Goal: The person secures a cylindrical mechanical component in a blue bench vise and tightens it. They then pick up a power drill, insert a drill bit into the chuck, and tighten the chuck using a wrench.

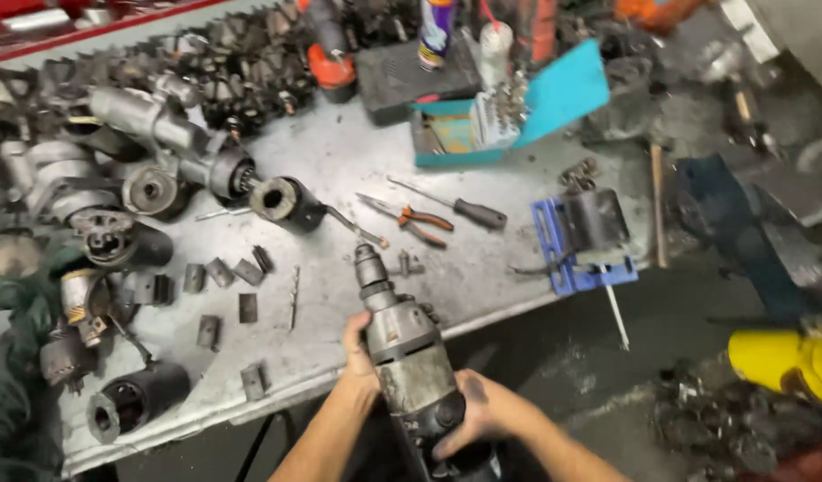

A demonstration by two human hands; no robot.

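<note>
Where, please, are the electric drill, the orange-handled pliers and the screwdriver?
electric drill (409, 353): head view, grey motor housing.
orange-handled pliers (421, 220): head view, upper orange handle.
screwdriver (479, 212): head view, dark handle.

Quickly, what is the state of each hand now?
Left hand: closed on the electric drill's body.
Right hand: closed on the drill's rear end.

I see the drill (402, 348) held over the workbench (339, 161) near edge, my left hand (357, 353) on its left, my right hand (473, 411) behind, pliers (411, 219) and screwdriver (455, 207) lying beyond its chuck, the open case (509, 112) farther back.
</note>
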